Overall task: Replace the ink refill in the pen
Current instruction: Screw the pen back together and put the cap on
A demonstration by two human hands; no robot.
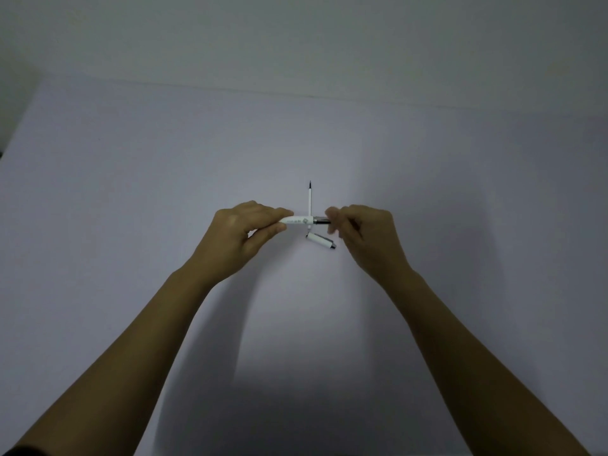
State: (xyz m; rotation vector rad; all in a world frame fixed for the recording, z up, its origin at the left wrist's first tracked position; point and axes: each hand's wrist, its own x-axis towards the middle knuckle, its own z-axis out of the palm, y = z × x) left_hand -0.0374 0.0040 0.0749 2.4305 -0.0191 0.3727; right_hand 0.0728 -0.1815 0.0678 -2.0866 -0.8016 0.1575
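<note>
Left hand (243, 232): pinched the white pen barrel (297, 221).
Right hand (365, 235): gripped its dark end (321, 221).
Table (131, 192): held a refill (310, 199) and cap (320, 240).

A big pale table (131, 225) fills the view. On it lies a thin white refill (310, 199) with a dark tip, pointing away past the held pen. A small white cap (320, 240) lies just below the grip.

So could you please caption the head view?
Both hands hold the pen; refill and cap lie on the table.
</note>
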